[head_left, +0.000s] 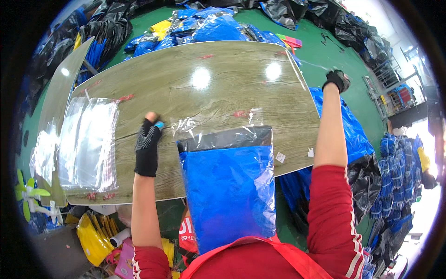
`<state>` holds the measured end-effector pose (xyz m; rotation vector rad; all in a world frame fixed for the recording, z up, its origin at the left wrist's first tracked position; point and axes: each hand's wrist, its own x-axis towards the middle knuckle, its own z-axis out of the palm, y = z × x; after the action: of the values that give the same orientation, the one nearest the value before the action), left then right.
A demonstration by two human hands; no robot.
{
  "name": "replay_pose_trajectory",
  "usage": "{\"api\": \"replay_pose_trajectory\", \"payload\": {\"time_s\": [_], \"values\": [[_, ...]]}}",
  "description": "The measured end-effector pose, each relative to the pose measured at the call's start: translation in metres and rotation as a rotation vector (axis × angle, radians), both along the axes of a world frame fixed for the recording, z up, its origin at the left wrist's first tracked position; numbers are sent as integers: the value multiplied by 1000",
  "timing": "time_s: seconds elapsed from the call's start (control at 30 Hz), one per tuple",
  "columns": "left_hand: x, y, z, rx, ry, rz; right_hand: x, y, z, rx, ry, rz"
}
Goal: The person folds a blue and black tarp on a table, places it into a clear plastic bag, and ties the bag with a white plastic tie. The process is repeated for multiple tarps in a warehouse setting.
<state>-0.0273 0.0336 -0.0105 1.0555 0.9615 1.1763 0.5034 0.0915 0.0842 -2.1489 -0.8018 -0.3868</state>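
A folded blue sheet with a black band [227,186] lies in a clear plastic bag, overhanging the table's near edge in front of my body. The bag's clear flap [218,123] spreads on the wood-look tabletop [186,83]. My left hand [148,144], in a black dotted glove, is over the table left of this bag. Its fingers are curled close together, with a bit of blue at one fingertip; what they hold is hidden. My right hand [337,81], gloved in black, reaches past the table's right edge, closed on a thin clear strip [316,65] trailing leftward.
Flat clear plastic bags [90,144] lie stacked at the table's left. Blue packages [209,28] are piled on the green floor beyond. Bundled blue goods [395,172] stand at right, yellow packages [95,237] below left. A small green-bladed fan [30,190] is at far left.
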Motion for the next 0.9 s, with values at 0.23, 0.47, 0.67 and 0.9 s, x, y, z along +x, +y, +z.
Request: {"api": "replay_pose_trajectory", "payload": {"time_s": [0.23,0.47,0.67,0.9], "values": [[116,-30,41,888,1031,-385,-104,-68,-157,-466,695,1415],[111,-21,16,537,1210,-526,-176,-89,-96,-254,1319,1295],[117,-26,-12,517,1145,-366,-180,-125,-113,-276,774,1350],[86,-42,22,832,1303,-67,-183,-155,-95,-243,104,1441]]}}
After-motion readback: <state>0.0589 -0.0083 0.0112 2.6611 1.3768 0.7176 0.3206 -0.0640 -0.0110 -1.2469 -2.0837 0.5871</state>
